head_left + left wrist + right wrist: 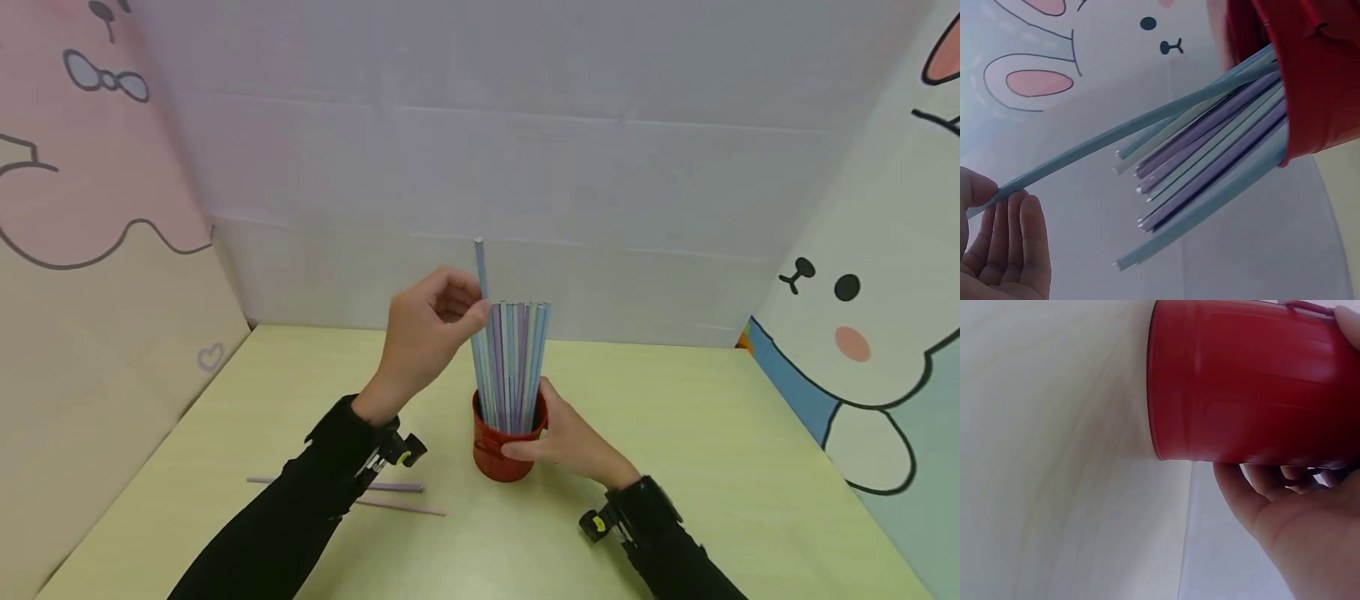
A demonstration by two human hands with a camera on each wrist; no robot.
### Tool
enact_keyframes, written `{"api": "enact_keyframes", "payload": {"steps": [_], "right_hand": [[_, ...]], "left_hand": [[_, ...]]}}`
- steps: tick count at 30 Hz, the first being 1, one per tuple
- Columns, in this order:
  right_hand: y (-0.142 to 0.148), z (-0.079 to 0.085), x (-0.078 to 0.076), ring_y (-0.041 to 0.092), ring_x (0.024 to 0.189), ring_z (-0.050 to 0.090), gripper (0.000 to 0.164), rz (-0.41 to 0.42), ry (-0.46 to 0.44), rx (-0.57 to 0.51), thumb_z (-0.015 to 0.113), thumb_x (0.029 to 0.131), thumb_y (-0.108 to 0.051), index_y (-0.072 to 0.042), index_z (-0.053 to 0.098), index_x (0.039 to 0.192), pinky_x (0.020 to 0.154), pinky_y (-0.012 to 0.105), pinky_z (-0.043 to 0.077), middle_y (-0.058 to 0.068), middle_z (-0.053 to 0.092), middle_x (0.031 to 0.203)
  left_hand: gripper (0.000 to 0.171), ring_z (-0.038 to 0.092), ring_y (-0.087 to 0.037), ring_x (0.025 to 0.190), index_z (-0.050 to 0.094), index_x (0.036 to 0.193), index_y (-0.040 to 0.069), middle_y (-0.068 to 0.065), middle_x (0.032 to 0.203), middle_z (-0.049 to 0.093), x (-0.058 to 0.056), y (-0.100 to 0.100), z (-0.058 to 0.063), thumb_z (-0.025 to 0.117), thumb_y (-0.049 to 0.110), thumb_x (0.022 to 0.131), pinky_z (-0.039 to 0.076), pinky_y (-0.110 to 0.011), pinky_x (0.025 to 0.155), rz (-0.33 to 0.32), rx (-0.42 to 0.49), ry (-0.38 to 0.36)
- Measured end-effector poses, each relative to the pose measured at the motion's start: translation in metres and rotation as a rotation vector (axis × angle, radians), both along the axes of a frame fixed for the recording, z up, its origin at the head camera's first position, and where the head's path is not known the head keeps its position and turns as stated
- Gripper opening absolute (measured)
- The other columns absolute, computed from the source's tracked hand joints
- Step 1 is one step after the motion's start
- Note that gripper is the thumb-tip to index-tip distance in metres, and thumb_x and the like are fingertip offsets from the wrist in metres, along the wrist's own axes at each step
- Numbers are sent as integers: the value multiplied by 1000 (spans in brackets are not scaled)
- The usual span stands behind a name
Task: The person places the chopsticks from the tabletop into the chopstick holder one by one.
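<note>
In the head view my left hand [422, 327] pinches a light blue straw [480, 258] between thumb and fingertips. This straw stands higher than the rest, and its lower end is inside a red metal bucket [497, 460]. Several blue, purple and pale straws [512, 358] lean in the same bucket. The left wrist view shows the pinched straw [1097, 136] slightly bowed, running from the bucket's rim to the thumb. My right hand [573, 437] grips the bucket from the right, thumb across the near side, and in the right wrist view its fingers [1244, 494] wrap round behind the bucket.
Under my left forearm, a purple straw [397, 487] and a pinkish straw [405, 507] lie on the light wooden table [675, 417]. A pale sheet [525, 167] closes off the back, with cartoon-printed panels on both sides. Dark bands with small cameras sit on both wrists.
</note>
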State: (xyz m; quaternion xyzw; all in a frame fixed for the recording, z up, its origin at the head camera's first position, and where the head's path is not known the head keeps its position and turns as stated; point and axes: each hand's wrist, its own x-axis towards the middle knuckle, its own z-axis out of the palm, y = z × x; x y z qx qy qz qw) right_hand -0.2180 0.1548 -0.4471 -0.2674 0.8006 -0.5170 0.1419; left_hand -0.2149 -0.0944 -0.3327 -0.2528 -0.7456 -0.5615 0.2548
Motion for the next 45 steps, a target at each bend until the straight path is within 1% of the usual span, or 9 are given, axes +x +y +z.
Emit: {"api": "enact_keyframes", "payload": {"steps": [6, 11, 16, 21, 29, 33, 39, 42, 45], "right_hand": [[-1, 3, 0, 31, 139, 52, 101, 4, 7, 0, 89, 89, -22, -22, 21, 163, 114, 54, 48, 6, 47, 157], [0, 2, 0, 30, 137, 54, 100, 14, 4, 3, 88, 90, -22, -21, 20, 163, 113, 52, 49, 7, 49, 155], [1, 1, 1, 31, 139, 53, 101, 13, -4, 4, 88, 90, -21, -21, 19, 164, 114, 53, 48, 7, 48, 156], [1, 0, 1, 32, 139, 53, 101, 15, -2, -1, 88, 90, -20, -21, 19, 164, 114, 53, 48, 8, 48, 157], [1, 0, 1, 32, 139, 53, 99, 23, -8, -10, 87, 90, -21, -21, 20, 163, 113, 53, 49, 8, 48, 156], [0, 0, 1, 32, 139, 53, 99, 15, -15, -4, 88, 90, -22, -20, 20, 163, 113, 54, 49, 8, 47, 157], [0, 0, -1, 32, 140, 52, 99, 15, -7, 1, 88, 89, -23, -20, 22, 162, 113, 55, 49, 7, 48, 156], [0, -2, -2, 31, 139, 53, 99, 9, -5, 4, 90, 88, -24, -21, 23, 161, 113, 55, 49, 6, 49, 155], [0, -4, -3, 30, 138, 54, 98, 3, -5, 3, 90, 87, -24, -21, 25, 160, 112, 55, 50, 6, 51, 154]], "left_hand": [[12, 72, -16, 84, 71, 106, 7, -5, 96, 75, -6, 15, -25, 77, 11, 96, 62, -31, 80, -3, -53, -86], [13, 73, -14, 83, 72, 106, 8, -4, 94, 76, -9, 22, -46, 79, 12, 95, 62, -30, 79, 1, -89, -123], [14, 73, -14, 82, 71, 107, 8, -4, 94, 76, -10, 25, -58, 79, 12, 95, 63, -30, 78, 11, -112, -147], [17, 73, -14, 81, 70, 107, 8, -4, 94, 76, -9, 25, -63, 80, 11, 94, 63, -30, 78, 26, -143, -156], [17, 74, -14, 83, 70, 108, 7, -4, 96, 76, -6, 16, -67, 81, 11, 95, 62, -28, 78, 41, -189, -134], [15, 73, -12, 82, 70, 107, 8, -2, 95, 76, -5, 4, -64, 80, 11, 95, 62, -28, 78, 50, -228, -92], [12, 71, -7, 81, 70, 103, 12, 4, 94, 75, 1, -24, -56, 79, 8, 95, 61, -27, 76, 40, -288, -44], [12, 70, -7, 82, 71, 102, 15, 7, 95, 74, 6, -39, -56, 79, 10, 95, 61, -27, 77, 38, -366, -48], [16, 70, -8, 87, 72, 105, 18, 10, 99, 73, 9, -53, -61, 82, 14, 93, 61, -29, 80, 20, -507, -62]]}}
